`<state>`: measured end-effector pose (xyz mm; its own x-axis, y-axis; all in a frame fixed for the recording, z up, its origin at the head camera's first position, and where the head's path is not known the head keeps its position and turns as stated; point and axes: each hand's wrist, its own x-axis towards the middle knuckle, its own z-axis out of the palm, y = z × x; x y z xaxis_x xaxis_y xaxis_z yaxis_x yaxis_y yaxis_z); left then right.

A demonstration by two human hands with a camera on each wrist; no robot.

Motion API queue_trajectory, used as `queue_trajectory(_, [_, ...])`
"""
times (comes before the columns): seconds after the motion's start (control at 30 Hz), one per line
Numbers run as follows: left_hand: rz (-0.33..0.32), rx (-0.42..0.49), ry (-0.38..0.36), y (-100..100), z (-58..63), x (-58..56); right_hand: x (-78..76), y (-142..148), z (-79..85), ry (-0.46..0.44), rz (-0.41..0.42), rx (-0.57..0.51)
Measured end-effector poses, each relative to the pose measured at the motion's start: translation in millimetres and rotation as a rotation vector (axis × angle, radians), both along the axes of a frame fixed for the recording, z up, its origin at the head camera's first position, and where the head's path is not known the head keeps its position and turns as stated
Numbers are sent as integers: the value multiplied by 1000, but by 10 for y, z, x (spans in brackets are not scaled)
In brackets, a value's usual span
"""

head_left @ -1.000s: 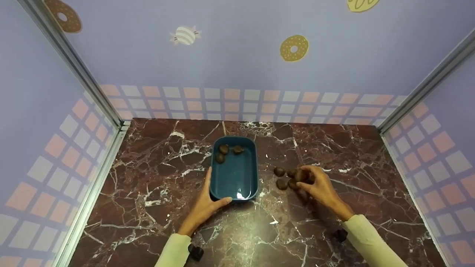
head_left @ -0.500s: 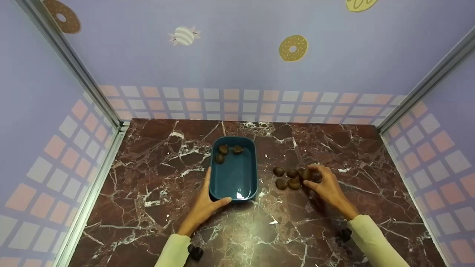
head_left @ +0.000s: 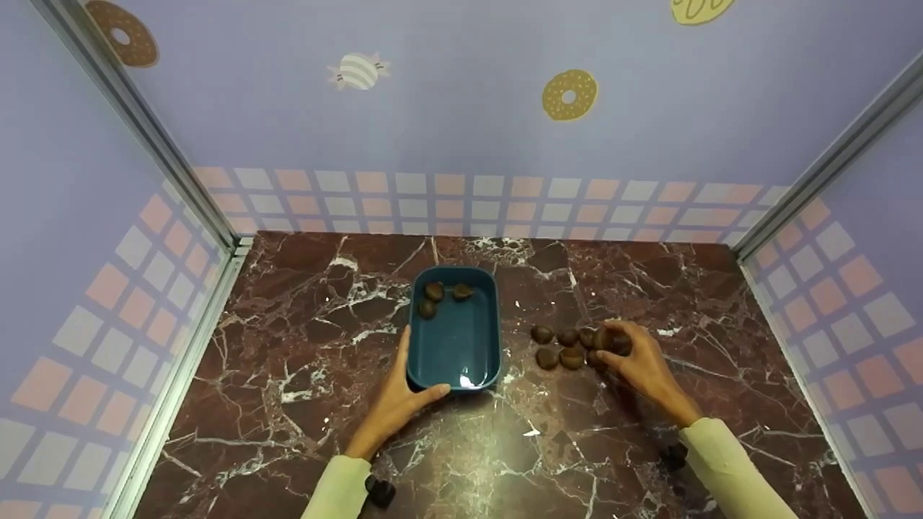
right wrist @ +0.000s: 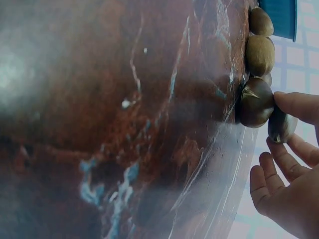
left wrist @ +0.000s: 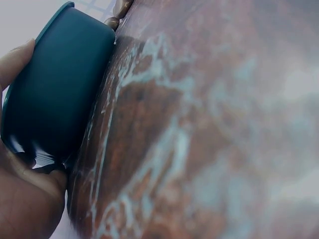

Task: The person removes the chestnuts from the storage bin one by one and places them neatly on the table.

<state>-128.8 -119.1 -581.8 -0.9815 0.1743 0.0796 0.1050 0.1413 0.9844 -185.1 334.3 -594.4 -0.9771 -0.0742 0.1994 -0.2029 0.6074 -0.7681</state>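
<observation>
In the head view my left hand (head_left: 400, 396) holds the near left corner of a blue rectangular dish (head_left: 454, 346), thumb along the near edge and fingers along the left side. Three brown chestnuts (head_left: 434, 290) lie in the dish's far left part. To the right of the dish, my right hand (head_left: 642, 360) pinches a chestnut (right wrist: 282, 124) between thumb and fingers, just above others. Several loose chestnuts (head_left: 547, 358) sit close together on the table, from the dish side to under my right fingertips. Some there are partly hidden by the hand.
The table (head_left: 332, 404) is dark red-brown marble with white veins. A lilac back wall (head_left: 461, 130) with a pink and white check band stands behind it. Side panels (head_left: 865, 288) with metal corner rails close in both sides.
My right hand has moved a little to the right with the chestnut in its fingers, leaving more of the loose chestnuts visible. My left hand and the dish have stayed put.
</observation>
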Motion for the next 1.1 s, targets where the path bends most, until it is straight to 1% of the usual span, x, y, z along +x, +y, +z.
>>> queue_trajectory(0.1, [-8,-36,7,-9,10,-8,5,14,10,-5,3,3])
queue_trajectory(0.17, [-2,-56,12,-3,-67,-33,9,26,20,-6,5,6])
queue_trajectory(0.33, [21,-93,12,-6,-321,-110,1,69,31,-1,-2,14])
queue_trajectory(0.4, [19,-92,6,-21,-362,-125,-7,91,29,1,-4,11])
queue_trajectory(0.53, [1,-72,-3,-43,-385,-131,-24,137,10,2,-10,14])
queue_trajectory(0.63, [-9,-79,-1,-48,-382,-129,-40,164,-14,-1,-19,8])
queue_trajectory(0.77, [-6,-111,6,-48,-377,-131,-67,185,-44,-4,-36,-7])
queue_trajectory(0.9, [-3,-125,16,-48,-372,-132,-91,201,-72,0,-48,-2])
queue_trajectory(1.1, [0,-118,-7,-54,-359,-122,-110,221,-109,3,-42,22])
